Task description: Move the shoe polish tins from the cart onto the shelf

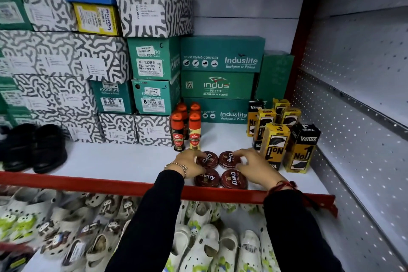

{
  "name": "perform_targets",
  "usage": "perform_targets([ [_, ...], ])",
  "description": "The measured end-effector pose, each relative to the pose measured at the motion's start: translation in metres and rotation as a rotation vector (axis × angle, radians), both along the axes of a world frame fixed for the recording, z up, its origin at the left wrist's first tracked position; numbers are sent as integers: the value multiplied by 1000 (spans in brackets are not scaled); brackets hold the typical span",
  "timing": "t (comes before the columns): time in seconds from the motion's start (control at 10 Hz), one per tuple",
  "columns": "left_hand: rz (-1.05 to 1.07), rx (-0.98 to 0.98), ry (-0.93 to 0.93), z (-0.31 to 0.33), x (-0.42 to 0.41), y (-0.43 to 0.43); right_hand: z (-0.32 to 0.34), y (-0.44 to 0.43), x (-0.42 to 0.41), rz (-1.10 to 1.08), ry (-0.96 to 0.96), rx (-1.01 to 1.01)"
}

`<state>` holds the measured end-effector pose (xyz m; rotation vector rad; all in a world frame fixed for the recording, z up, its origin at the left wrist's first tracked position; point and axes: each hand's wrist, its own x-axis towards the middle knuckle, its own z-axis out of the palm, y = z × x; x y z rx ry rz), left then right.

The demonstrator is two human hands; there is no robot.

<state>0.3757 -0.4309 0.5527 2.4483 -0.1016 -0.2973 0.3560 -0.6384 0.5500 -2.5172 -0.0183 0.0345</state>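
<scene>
Head view. White shelf board with red front lip (pixel 110 180). Four round dark-red "Cherry" shoe polish tins (pixel 220 170) lie flat in a two-by-two block just behind that lip, touching one another. Left hand (pixel 189 162), beaded bracelet at the wrist, fingers curled onto the rear left tin (pixel 207 159). Right hand (pixel 254 166), red thread at the wrist, fingers pinched on the rim of the rear right tin (pixel 228 159). Farther back from the lip: red-capped Kiwi liquid polish bottles (pixel 186 128); yellow-and-black Venus cartons (pixel 284 137) to their right. Black shoes (pixel 33 148) rest at the far left behind the lip.
</scene>
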Motion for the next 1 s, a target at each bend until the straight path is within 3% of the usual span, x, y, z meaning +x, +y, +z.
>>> perform_targets([
  [0.1,-210,30,22,-1,1,-8,-1,7,0,216,118,-28],
  [0.5,-288,63,62,-17,18,-2,-2,6,-2,189,208,-139],
  [0.9,-349,111,16,-17,16,-4,2,8,-4,151,172,-222],
  [1.0,-334,52,-17,-12,12,-5,10,12,-8,136,69,-206],
])
